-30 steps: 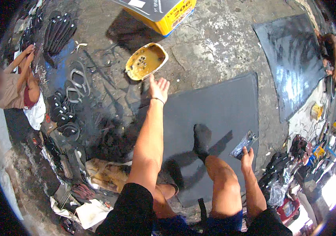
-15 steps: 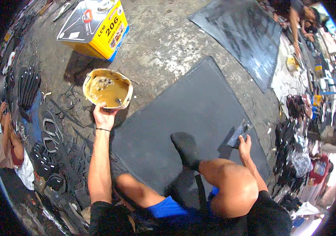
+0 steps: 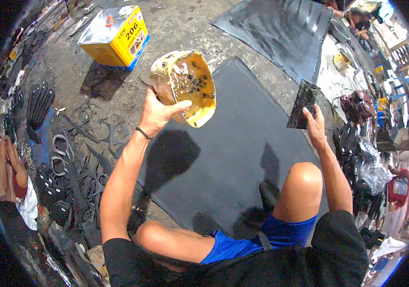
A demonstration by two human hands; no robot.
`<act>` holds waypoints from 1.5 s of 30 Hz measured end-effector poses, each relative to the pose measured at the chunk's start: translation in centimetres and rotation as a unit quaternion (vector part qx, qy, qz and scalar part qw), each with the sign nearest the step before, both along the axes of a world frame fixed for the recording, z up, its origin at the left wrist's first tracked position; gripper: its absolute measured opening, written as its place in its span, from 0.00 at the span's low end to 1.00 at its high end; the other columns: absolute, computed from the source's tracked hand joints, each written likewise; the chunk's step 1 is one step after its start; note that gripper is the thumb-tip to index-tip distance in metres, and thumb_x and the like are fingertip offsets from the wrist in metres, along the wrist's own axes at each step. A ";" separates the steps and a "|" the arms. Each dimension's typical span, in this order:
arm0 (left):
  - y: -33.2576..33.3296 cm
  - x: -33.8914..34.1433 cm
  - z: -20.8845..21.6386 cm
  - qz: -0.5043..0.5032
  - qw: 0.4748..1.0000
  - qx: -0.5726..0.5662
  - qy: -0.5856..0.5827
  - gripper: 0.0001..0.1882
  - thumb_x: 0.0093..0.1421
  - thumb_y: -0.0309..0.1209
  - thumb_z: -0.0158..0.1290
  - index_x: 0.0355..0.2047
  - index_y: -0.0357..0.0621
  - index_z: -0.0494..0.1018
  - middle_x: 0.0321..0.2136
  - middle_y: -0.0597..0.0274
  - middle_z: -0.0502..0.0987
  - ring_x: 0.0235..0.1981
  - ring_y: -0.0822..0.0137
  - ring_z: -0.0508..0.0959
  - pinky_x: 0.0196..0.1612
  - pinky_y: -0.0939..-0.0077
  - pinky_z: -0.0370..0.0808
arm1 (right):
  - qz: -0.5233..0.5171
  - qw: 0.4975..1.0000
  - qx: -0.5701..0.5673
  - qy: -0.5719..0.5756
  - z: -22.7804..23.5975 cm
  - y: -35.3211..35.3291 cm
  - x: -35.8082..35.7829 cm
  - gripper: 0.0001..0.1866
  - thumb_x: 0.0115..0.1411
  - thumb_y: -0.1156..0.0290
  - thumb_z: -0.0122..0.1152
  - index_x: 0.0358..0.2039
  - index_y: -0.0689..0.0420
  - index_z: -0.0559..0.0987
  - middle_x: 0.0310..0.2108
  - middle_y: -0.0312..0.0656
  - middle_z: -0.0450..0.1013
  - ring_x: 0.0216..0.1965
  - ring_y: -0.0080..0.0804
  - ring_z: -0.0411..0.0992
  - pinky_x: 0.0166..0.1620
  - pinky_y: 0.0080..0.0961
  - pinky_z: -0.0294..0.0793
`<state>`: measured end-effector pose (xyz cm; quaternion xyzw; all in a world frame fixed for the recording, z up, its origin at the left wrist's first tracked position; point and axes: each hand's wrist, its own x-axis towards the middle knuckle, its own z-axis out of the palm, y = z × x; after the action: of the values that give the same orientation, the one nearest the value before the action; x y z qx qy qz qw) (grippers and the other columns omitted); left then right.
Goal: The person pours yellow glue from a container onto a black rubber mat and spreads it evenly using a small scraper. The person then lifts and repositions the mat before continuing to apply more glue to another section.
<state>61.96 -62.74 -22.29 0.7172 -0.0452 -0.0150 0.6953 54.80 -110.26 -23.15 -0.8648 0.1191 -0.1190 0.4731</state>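
Observation:
My left hand (image 3: 158,113) grips a glue-crusted tub (image 3: 161,81), thumb over the near rim and fingers around its side. Amber glue (image 3: 194,85) with dark lumps coats its inside. The tub is tilted, its mouth facing right, and it hangs above the left part of a large black sheet (image 3: 235,131). In my right hand (image 3: 315,125) is a dark, flat rectangular piece (image 3: 304,105), pinched by its near side and raised over the sheet's right edge. Whether it is rubber or another material I cannot tell.
A yellow and blue square can (image 3: 118,43) stands at the far left. Another black sheet (image 3: 281,36) lies farther back. Dark offcuts and sandal pieces (image 3: 87,184) cover the floor at left. Piled materials (image 3: 357,103) line the right, with other people (image 3: 399,189) beyond.
The tub has moved right and up over the sheet and tipped rightward. My right hand has lifted the dark piece away from the sheet. My foot has drawn back toward me.

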 end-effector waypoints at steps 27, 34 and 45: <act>-18.6 -8.6 16.4 0.016 0.892 0.358 -0.275 0.50 0.35 0.32 0.76 0.54 0.36 0.56 0.49 0.55 0.70 0.50 0.64 0.73 0.53 0.70 0.73 | 0.058 0.967 0.249 -0.001 -10.6 -3.9 -6.7 0.21 0.62 0.70 0.57 0.52 0.67 0.66 0.47 0.49 0.71 0.50 0.35 0.68 0.55 0.31 0.64; -17.9 -9.4 20.1 0.067 0.811 0.504 -0.290 0.35 0.38 0.30 0.74 0.47 0.38 0.71 0.41 0.60 0.78 0.43 0.68 0.78 0.47 0.72 0.77 | 0.063 0.965 0.246 -0.071 -8.8 -2.8 -5.6 0.23 0.62 0.70 0.57 0.54 0.67 0.65 0.49 0.49 0.70 0.53 0.34 0.67 0.57 0.30 0.63; -17.2 -8.1 24.6 0.082 0.683 0.603 -0.405 0.25 0.42 0.34 0.71 0.42 0.45 0.77 0.39 0.65 0.80 0.41 0.70 0.79 0.51 0.72 0.73 | 0.068 0.945 0.306 -0.095 -4.0 -0.6 -4.3 0.23 0.64 0.65 0.56 0.54 0.67 0.67 0.50 0.48 0.71 0.54 0.33 0.67 0.58 0.29 0.62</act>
<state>53.84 -79.91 2.33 0.9183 -0.2449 0.3100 0.0252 50.54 -110.86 -27.12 -0.6695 0.0456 -0.1259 0.7306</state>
